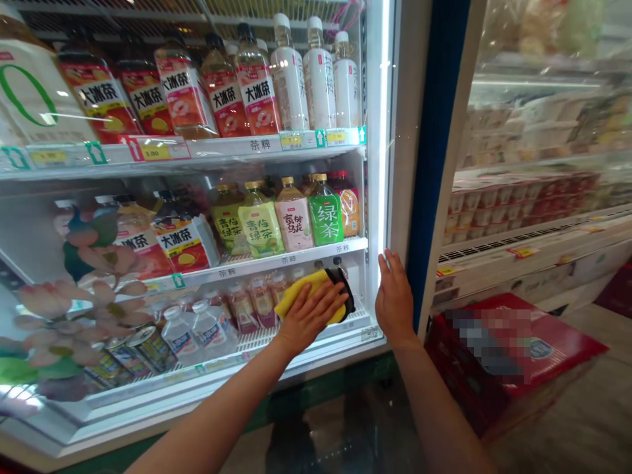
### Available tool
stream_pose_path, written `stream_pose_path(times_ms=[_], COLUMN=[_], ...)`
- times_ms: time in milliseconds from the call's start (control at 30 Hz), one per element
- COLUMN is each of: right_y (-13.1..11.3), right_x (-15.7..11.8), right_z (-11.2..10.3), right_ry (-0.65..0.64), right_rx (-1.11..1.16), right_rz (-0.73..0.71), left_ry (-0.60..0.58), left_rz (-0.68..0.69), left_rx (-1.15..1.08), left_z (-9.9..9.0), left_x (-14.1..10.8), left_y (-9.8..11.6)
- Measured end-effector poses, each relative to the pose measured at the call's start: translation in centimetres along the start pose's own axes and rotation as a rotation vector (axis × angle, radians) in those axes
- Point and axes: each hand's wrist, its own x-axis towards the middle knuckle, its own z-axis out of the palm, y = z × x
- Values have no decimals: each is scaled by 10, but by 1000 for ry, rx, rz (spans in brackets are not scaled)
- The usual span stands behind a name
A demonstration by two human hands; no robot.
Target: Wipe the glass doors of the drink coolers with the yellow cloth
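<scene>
My left hand [311, 316] lies with outstretched fingers over a yellow cleaning cloth [292, 299] with a dark edge, holding it pressed to the glass door [316, 368] of a drinks fridge. Behind the cloth, through the glass, are small bottles on the bottom shelf, some of them hidden by my hand. To the right, my right hand [394, 296] rests against the lit door frame [385, 197], its fingers extended and holding nothing.
Bottled teas [254, 85] fill the upper shelves, and cans [153, 345] stand at the bottom left. Flower decals [99, 303] cover the left glass. A red box [567, 342] sits on the floor at right, below an open chiller [533, 237] with stacked cups.
</scene>
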Motion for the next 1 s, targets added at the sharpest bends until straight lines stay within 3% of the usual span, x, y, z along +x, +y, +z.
stream_pose_path(times_ms=[67, 167, 300, 400, 533, 633, 767, 867, 1000], right_y=[3, 4, 5, 9, 17, 20, 18, 15, 17], right_x=[-1, -2, -3, -4, -3, 2, 11, 14, 19], right_z=[0, 0, 1, 0, -5, -11, -19, -24, -31], right_ry=[-4, 15, 47, 49, 71, 103, 181, 195, 200], right_rx=[8, 16, 19, 2, 3, 14, 27, 40, 33], right_rz=[18, 41, 46, 62, 82, 94, 124, 110, 102], left_ry=[-20, 19, 43, 14, -4, -57, -35, 17, -2], left_rz=[84, 150, 4, -56, 99, 214, 82, -10, 121], left_rx=[-24, -37, -13, 5, -21, -50, -92, -106, -164], left_z=[10, 18, 11, 9, 20, 25, 21, 21, 27], left_x=[0, 35, 72, 62, 54, 85, 125, 118, 110], left_y=[14, 16, -4, -2, 20, 22, 10, 13, 25])
